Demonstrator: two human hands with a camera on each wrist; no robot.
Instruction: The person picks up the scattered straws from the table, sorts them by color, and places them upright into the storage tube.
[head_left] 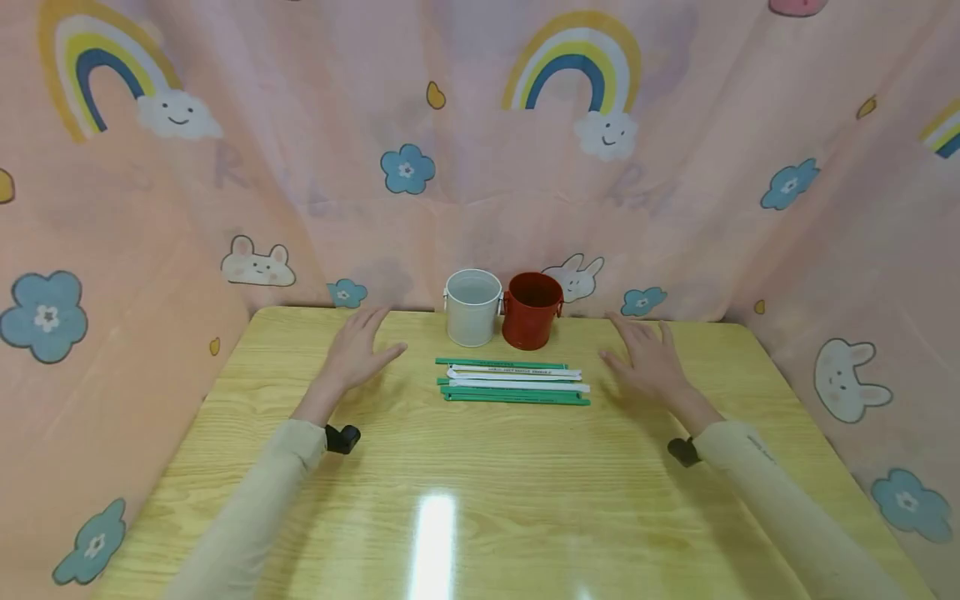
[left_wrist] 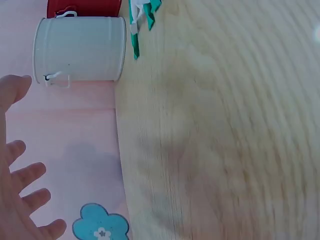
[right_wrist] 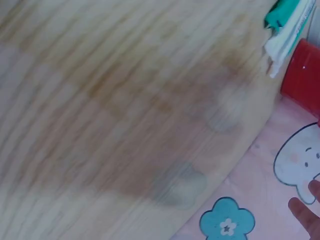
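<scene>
A white bucket (head_left: pixel 469 312) and a red bucket (head_left: pixel 531 315) stand side by side near the back edge of the table. In front of them lies a row of thin paper-wrapped sticks, some green (head_left: pixel 517 398) and some white (head_left: pixel 517 377). To the left of these, my left hand (head_left: pixel 358 352) hovers with fingers spread and holds nothing; the left wrist view also shows the white bucket (left_wrist: pixel 82 49) beyond the thumb. On the other side, my right hand (head_left: pixel 647 357) is held above the table, fingers apart and without anything in them. Its fingertips (right_wrist: pixel 305 212) barely enter the right wrist view.
A wood-grain table (head_left: pixel 495 483) spans the space under both arms. Behind it and at both sides hangs a pink curtain (head_left: pixel 315 167) with rainbows, flowers and rabbits. A bright light reflection lies on the table's front part. Dark bands (head_left: pixel 342 439) circle the wrists.
</scene>
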